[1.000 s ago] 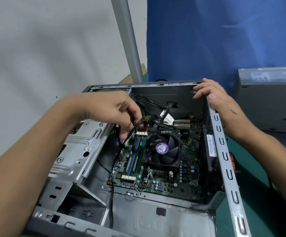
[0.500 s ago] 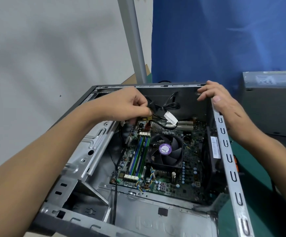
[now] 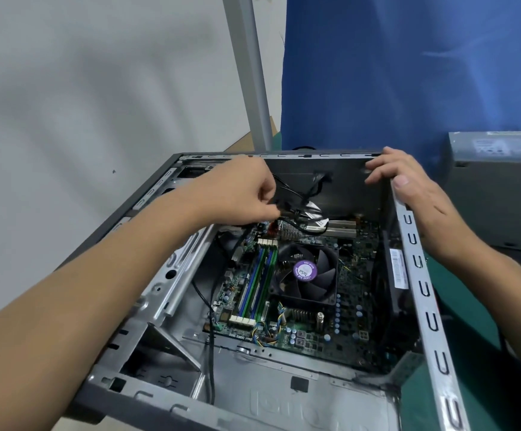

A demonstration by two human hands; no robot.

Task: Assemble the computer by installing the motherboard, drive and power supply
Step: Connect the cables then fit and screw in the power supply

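Case (image 3: 421, 275): open side up on a green mat (image 3: 477, 337), its bare metal rim showing all round.
Grey box (image 3: 498, 194): stands on the mat to the right of the case, apart from it, behind the right wrist.
Motherboard (image 3: 355, 275): lies flat on the floor of the case, below and between both hands, touched by neither.
Drive bay (image 3: 166, 293): bare metal frame along the left wall of the case, under the left forearm.
Fan (image 3: 304, 270): black, with a purple sticker at its hub, sits at the middle of the motherboard, nearer the camera than the left fingertips.
Right hand (image 3: 408, 194): grips the far right corner of the case, fingers curled over the back wall and thumb lying on the side rail.
Left hand (image 3: 243, 191): reaches in over the far left part of the motherboard, thumb and fingers pinching a cable.
Cable (image 3: 310, 194): thin and black, loops from the left fingertips up to the back wall, above the far edge of the motherboard.
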